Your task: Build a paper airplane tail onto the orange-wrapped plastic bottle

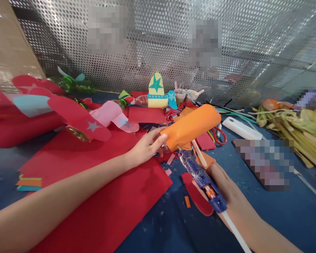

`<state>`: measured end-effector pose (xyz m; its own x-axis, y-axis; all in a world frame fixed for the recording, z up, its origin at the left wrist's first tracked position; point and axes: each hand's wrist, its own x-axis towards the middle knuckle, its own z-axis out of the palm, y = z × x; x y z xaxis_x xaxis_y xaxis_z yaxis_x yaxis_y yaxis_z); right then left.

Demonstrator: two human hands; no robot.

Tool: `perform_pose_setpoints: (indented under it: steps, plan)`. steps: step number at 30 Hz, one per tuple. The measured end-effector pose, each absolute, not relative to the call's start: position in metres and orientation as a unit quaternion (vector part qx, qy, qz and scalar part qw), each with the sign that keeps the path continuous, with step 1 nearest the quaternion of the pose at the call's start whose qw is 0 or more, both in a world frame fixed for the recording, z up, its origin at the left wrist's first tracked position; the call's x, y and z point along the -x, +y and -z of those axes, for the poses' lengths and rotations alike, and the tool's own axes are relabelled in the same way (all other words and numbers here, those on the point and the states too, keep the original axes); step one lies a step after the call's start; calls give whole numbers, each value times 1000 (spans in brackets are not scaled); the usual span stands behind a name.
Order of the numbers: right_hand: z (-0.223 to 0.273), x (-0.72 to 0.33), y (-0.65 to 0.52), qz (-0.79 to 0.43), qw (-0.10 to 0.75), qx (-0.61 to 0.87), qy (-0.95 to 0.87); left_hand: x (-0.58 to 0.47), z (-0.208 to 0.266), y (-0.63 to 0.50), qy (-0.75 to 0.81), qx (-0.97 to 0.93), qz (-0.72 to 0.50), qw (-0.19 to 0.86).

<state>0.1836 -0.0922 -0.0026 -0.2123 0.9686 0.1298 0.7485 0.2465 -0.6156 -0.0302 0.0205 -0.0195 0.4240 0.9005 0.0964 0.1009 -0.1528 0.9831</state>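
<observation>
My left hand grips the near end of a bottle wrapped in orange paper, tilted up to the right. A little clear plastic shows beside my fingers. In my right hand is a blue hot glue gun, a white glue stick coming out of its back end. The gun's nozzle is at the lower edge of the orange paper; whether glue is coming out is too small to see. Under the gun lies a red rounded paper piece. A wooden stick lies behind the nozzle.
Large red paper sheets cover the left of the blue table. Paper-covered bottle models stand at the back and left. To the right are red-handled scissors, a white tool, a blurred flat object and dry husks.
</observation>
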Motion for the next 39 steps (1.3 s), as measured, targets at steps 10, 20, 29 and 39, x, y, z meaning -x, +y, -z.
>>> perform_pose_setpoints:
  steps: [10,20,29,39]
  plan:
    - [1,-179,-97,-205,229,579,-755,29,18,20,386,-660,-373,526]
    - [7,-193,-96,-154,244,619,-730,30,19,20,383,-650,-382,534]
    - [-2,-183,-94,-173,253,593,-744,29,21,22,382,-653,-377,534]
    - [-3,-175,-95,-230,230,566,-758,30,19,21,389,-652,-376,531]
